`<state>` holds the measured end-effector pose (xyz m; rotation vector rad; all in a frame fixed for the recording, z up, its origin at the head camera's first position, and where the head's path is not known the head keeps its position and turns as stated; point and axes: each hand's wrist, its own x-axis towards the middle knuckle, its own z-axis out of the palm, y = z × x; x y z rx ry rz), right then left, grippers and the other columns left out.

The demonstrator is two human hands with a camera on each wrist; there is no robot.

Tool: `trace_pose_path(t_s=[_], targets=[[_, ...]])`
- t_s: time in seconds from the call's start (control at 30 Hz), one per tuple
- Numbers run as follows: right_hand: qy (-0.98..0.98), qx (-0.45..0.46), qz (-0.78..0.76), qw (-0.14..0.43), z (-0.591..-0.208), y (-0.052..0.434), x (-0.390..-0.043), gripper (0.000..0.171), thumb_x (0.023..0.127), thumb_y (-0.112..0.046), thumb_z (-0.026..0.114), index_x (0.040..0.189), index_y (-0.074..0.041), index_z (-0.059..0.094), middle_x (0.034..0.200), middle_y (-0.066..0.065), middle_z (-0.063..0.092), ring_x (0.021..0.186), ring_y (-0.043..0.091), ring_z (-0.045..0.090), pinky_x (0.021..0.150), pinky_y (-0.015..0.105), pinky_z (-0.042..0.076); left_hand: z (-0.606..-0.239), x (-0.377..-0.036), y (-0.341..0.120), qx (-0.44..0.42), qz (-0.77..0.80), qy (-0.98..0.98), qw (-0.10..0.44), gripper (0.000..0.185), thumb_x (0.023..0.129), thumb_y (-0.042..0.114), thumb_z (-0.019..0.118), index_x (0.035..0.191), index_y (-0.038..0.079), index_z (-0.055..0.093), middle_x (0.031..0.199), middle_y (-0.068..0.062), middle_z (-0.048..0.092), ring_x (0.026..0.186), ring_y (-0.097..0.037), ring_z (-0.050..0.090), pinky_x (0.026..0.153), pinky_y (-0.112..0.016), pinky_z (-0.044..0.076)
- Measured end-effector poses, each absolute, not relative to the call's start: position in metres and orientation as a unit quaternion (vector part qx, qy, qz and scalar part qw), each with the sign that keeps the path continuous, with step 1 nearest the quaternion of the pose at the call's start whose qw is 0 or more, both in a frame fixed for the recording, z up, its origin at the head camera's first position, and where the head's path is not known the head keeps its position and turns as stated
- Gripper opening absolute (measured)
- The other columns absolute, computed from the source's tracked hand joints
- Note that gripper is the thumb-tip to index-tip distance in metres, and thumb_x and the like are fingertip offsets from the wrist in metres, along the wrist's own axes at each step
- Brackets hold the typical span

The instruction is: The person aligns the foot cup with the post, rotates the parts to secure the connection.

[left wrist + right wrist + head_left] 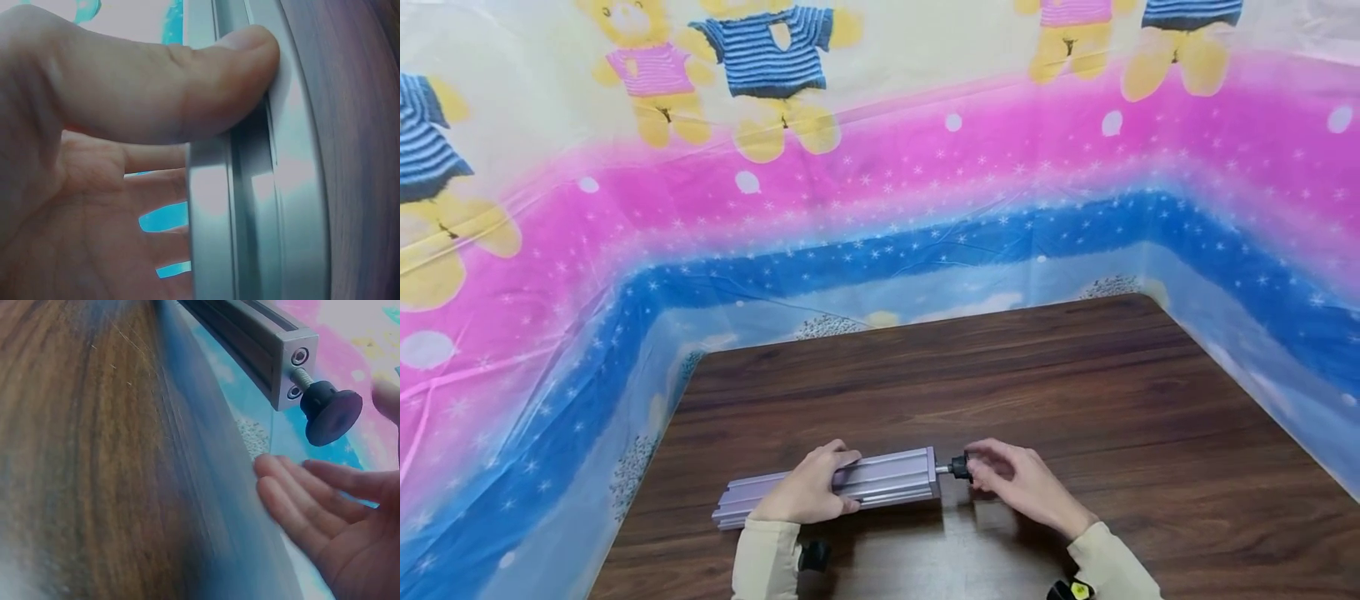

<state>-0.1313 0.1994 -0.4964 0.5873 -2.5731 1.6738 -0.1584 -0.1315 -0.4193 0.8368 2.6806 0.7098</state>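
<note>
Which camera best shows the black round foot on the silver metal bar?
Right wrist view: the black round foot is large and uncovered, with its silver threaded bolt. The head view shows it small, beside the right hand. The left wrist view shows the silver metal bar, not the foot.

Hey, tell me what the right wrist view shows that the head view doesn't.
Only the right wrist view shows the two screws in the end of the bar.
Only the head view shows the left hand, the sleeves and the bears printed on the cloth.
Both show the bar, black knob, right hand, table and cloth.
</note>
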Motion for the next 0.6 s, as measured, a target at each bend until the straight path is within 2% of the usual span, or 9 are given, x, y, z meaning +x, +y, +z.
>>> trace_pose_path(t_s=[0.07, 0.17, 0.23, 0.3, 0.47, 0.6], targets=[[-0.811, 0.216, 0.543, 0.035, -0.4991, 0.1982, -0.1309, 0.046, 0.095, -0.022, 0.073, 0.137, -0.009, 0.059, 0.117, 0.013, 0.072, 0.094, 0.013, 0.073, 0.081, 0.030, 0.059, -0.4191, -0.1591, -0.1323, 0.287, 0.245, 0.918, 0.120, 0.064, 0.080, 0.015, 0.084, 0.136, -0.005, 0.060, 0.120, -0.013, 0.058, 0.103, -0.027, 0.055, 0.088, -0.049, 0.046], [-0.800, 0.248, 0.542, 0.070, -0.5013, 0.1955, -0.1317, 0.058, 0.087, -0.014, 0.081, 0.140, -0.015, 0.057, 0.127, 0.014, 0.068, 0.099, 0.013, 0.072, 0.084, 0.031, 0.059, -0.4192, -0.1602, -0.1328, 0.288, 0.244, 0.918, 0.118, 0.063, 0.080, 0.015, 0.083, 0.135, -0.004, 0.061, 0.118, -0.012, 0.058, 0.101, -0.026, 0.054, 0.086, -0.048, 0.046], [-0.797, 0.259, 0.539, 0.086, -0.5011, 0.1943, -0.1325, 0.055, 0.085, -0.010, 0.082, 0.136, -0.015, 0.061, 0.124, 0.013, 0.070, 0.096, 0.014, 0.073, 0.083, 0.032, 0.059, -0.4193, -0.1606, -0.1326, 0.289, 0.240, 0.919, 0.117, 0.062, 0.080, 0.015, 0.083, 0.135, -0.003, 0.061, 0.119, -0.012, 0.059, 0.102, -0.027, 0.054, 0.087, -0.048, 0.046], [-0.800, 0.257, 0.535, 0.091, -0.5001, 0.1940, -0.1331, 0.048, 0.086, -0.012, 0.081, 0.131, -0.012, 0.064, 0.114, 0.008, 0.074, 0.091, 0.012, 0.073, 0.080, 0.030, 0.059, -0.4190, -0.1605, -0.1322, 0.286, 0.237, 0.921, 0.117, 0.062, 0.079, 0.015, 0.083, 0.134, -0.002, 0.062, 0.121, -0.013, 0.059, 0.105, -0.030, 0.054, 0.088, -0.050, 0.046], [-0.819, 0.233, 0.520, 0.069, -0.4962, 0.1946, -0.1326, 0.040, 0.091, -0.023, 0.077, 0.124, -0.002, 0.069, 0.096, 0.002, 0.077, 0.083, 0.005, 0.071, 0.075, 0.026, 0.058, -0.4183, -0.1594, -0.1315, 0.279, 0.237, 0.923, 0.119, 0.064, 0.078, 0.014, 0.084, 0.135, -0.003, 0.061, 0.123, -0.015, 0.058, 0.110, -0.034, 0.055, 0.090, -0.053, 0.047], [-0.823, 0.218, 0.521, 0.053, -0.4957, 0.1939, -0.1327, 0.036, 0.094, -0.023, 0.073, 0.119, 0.003, 0.070, 0.091, 0.003, 0.077, 0.079, 0.004, 0.070, 0.071, 0.025, 0.058, -0.4193, -0.1595, -0.1307, 0.286, 0.233, 0.922, 0.119, 0.064, 0.078, 0.015, 0.084, 0.134, -0.003, 0.061, 0.120, -0.013, 0.059, 0.107, -0.032, 0.055, 0.089, -0.052, 0.047]])
